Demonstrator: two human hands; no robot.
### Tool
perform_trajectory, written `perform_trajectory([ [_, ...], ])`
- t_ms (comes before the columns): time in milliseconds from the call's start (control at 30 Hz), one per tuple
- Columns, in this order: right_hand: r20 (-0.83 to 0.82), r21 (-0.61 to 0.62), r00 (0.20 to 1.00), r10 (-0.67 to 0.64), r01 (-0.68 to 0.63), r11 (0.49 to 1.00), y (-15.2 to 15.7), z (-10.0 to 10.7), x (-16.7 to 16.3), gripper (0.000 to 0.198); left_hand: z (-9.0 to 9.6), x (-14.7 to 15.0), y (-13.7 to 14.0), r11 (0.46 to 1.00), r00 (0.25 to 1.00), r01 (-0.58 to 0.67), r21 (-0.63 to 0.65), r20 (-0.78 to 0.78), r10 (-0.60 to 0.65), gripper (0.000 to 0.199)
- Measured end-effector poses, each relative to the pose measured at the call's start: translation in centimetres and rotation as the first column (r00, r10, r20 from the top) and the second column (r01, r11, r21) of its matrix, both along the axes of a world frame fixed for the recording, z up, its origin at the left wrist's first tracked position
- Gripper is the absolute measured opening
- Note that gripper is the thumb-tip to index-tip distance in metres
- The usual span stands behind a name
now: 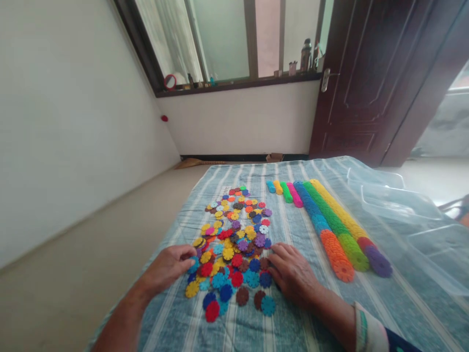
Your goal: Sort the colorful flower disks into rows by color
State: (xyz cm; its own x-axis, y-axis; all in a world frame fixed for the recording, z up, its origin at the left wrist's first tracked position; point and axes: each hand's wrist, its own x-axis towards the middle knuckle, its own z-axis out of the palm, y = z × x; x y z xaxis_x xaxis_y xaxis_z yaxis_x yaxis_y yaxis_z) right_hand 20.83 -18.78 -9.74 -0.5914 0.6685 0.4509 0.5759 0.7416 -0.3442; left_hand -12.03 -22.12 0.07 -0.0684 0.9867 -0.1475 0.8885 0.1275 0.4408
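A loose pile of notched plastic building discs [227, 253] in many colours lies spread on the striped bedsheet in front of me. At its left edge my left hand [169, 268] has thumb and forefinger brought together on a light blue disc [193, 264]. My right hand [294, 272] rests palm down at the right edge of the pile. Its fingers reach toward the discs, close to a brown disc [264, 264], and the thumb is partly hidden. A red disc [212, 311] and a blue disc [268, 305] lie at the near edge.
Right of the pile lie long stacked rows of discs, among them a yellow row [335, 209], a green row [326, 215] and a blue-and-orange row [337, 256]. Short rows [287, 192] lie beyond. Clear plastic containers [401, 201] stand at the right. The bed's left edge drops to the floor [91, 264].
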Motion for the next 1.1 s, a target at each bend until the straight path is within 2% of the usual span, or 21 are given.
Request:
perform_trajectory([
  [167, 0.001, 0.014, 1.000, 0.005, -0.006, 1.000, -0.2, -0.4, 0.3, 0.007, 0.0, 0.0, -0.6, 0.997, 0.998, 0.010, -0.081, 0.064, -0.005, 0.024],
  [433, 0.017, 0.048, 1.000, 0.016, -0.017, 0.999, -0.3, -0.5, 0.6, 0.010, -0.3, -0.5, -1.2, 0.994, 0.991, 0.005, -0.111, 0.135, 0.010, 0.018],
  [700, 0.012, 0.065, 1.000, 0.006, -0.007, 0.998, -0.4, -0.2, 0.7, 0.011, -1.1, -0.3, -0.9, 0.998, 0.999, 0.024, -0.064, 0.044, -0.021, 0.021],
  [900, 0.015, 0.060, 1.000, 0.004, -0.004, 0.998, -0.4, -0.2, 0.6, 0.010, -1.7, -0.4, -0.7, 0.999, 0.999, -0.003, -0.050, -0.041, 0.001, 0.026],
  [1033, 0.014, 0.027, 1.000, 0.001, -0.001, 1.000, -0.3, 0.2, 0.3, 0.008, -1.6, -0.6, -0.5, 1.000, 0.998, 0.004, -0.021, -0.057, -0.005, 0.034],
  [1100, 0.006, 0.009, 1.000, 0.002, -0.002, 1.000, -0.3, 0.4, 0.2, 0.008, -1.4, -0.7, -0.4, 1.000, 0.998, 0.017, -0.023, -0.063, -0.018, 0.031],
])
